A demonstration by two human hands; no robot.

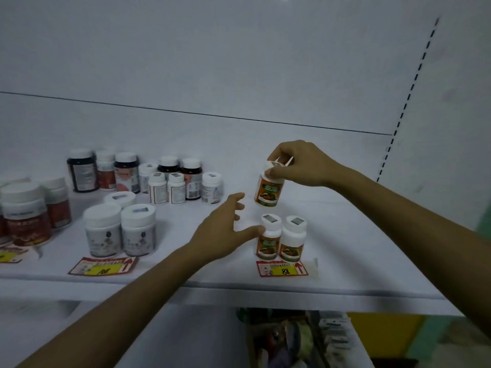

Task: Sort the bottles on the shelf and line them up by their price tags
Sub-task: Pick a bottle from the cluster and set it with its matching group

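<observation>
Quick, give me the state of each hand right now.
Left hand: open, thumb touching a standing orange-label bottle.
Right hand: closed on the cap of a lifted orange-label bottle.

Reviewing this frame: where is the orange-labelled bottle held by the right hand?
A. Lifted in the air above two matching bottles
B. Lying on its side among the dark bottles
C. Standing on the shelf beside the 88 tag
A: the right hand grips the orange-labelled bottle by its cap, clear of the shelf, above the two matching bottles behind the 88 tag.
</observation>
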